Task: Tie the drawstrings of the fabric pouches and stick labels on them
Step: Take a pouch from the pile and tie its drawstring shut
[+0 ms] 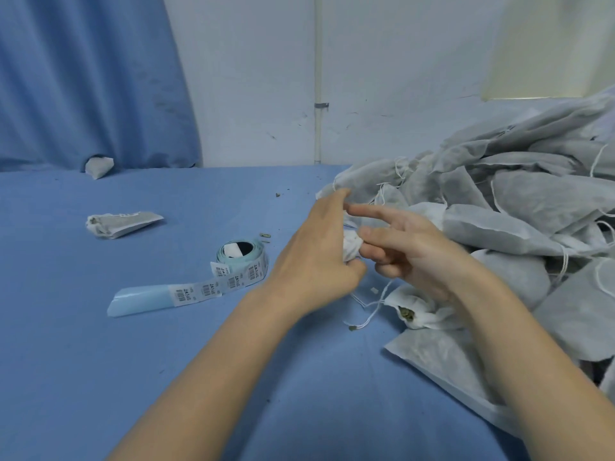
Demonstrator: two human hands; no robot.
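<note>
Matt nonwoven cloth pouches

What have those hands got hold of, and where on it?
Both hands, left and right, grip a white fabric pouch by its bunched neck.
</note>
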